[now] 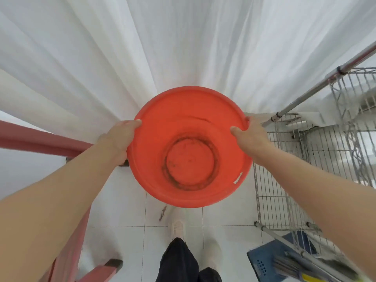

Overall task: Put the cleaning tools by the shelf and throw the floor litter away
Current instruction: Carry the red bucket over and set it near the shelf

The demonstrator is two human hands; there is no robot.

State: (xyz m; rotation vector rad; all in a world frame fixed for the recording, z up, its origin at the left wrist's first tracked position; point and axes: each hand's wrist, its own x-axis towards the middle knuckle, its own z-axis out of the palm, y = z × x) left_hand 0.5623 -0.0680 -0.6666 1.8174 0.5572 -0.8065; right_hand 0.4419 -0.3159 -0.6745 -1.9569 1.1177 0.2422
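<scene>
A round orange plastic basin (190, 127) hangs in the middle of the view above the white tiled floor, empty, with a dark ring of grime around its bottom and a crack in its rim at the lower right. My left hand (120, 137) grips its left rim. My right hand (249, 133) grips its right rim, thumb inside the bowl. A metal wire shelf (305, 151) stands just to the right of the basin. One small dark piece of litter (162, 213) lies on the floor tiles below the basin.
A white curtain (162, 47) hangs straight ahead. A pink-framed piece of furniture (40, 139) stands at the left. A blue dustpan with broom handles (284, 263) sits at the foot of the shelf, lower right. My feet (178, 228) stand on the tiles.
</scene>
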